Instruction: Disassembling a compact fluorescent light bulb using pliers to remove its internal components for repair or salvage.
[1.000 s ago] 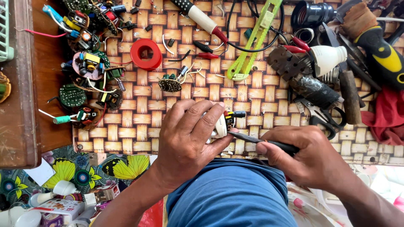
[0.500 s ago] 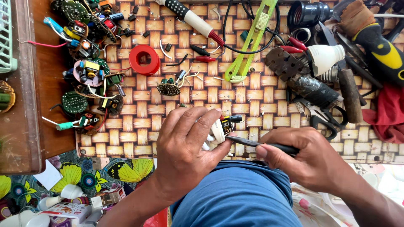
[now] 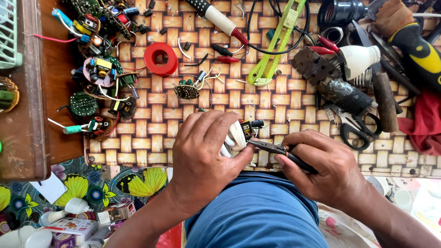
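2 hands meet over the woven mat (image 3: 294, 105), just above the lap. The left hand (image 3: 206, 156) is curled tight round a white lamp base (image 3: 234, 138) with its small circuit board (image 3: 248, 126) exposed. The right hand (image 3: 321, 170) grips needle-nose pliers (image 3: 271, 148), tips at the board. A slip could likely snap a component lead or jab the left fingers (image 3: 239, 158), since they sit right beside the tips.

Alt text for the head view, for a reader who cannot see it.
Seen from above, the left hand grips a white bulb base with a small circuit board while the right hand holds pliers to it, over a woven mat strewn with circuit boards, red tape roll and scissors.
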